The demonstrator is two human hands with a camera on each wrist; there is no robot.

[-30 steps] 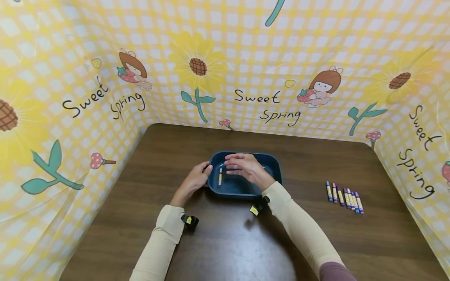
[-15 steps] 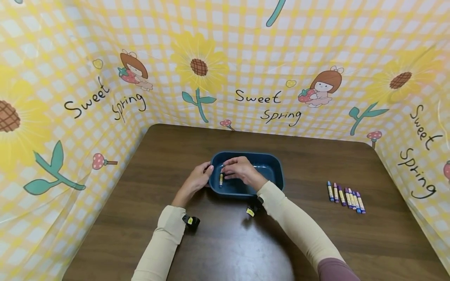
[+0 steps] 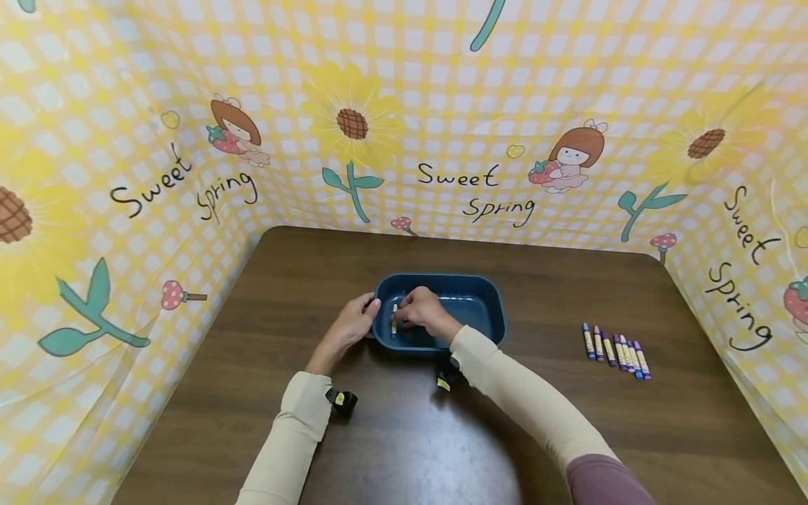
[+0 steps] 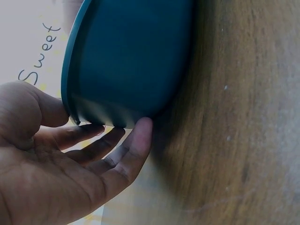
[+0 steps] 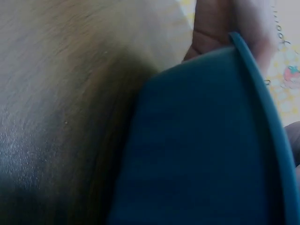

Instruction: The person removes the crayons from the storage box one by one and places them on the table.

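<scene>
A dark blue rectangular tray (image 3: 467,348) stands on the table. My left hand (image 3: 353,321) holds its left end; the left wrist view has the thumb at the rim and the fingers (image 4: 140,138) against the outer wall. Inside the tray, near that end, lies a crayon (image 3: 394,332) with a pale wrapper. My right hand (image 3: 426,310) reaches in over the front rim, and its curled fingertips pinch the crayon about its middle. In the right wrist view the tray's wall (image 5: 197,140) hides the crayon and most of that hand.
On the brown wooden table (image 3: 303,273), several crayons (image 3: 609,349) lie in a loose row to the right of the tray. A yellow checked cloth (image 3: 442,126) with printed flowers hangs round the back and sides.
My right hand has come down from above the tray's middle to the crayon at the left, its fingers closing from spread to a pinch. The left hand has stayed on the tray.
</scene>
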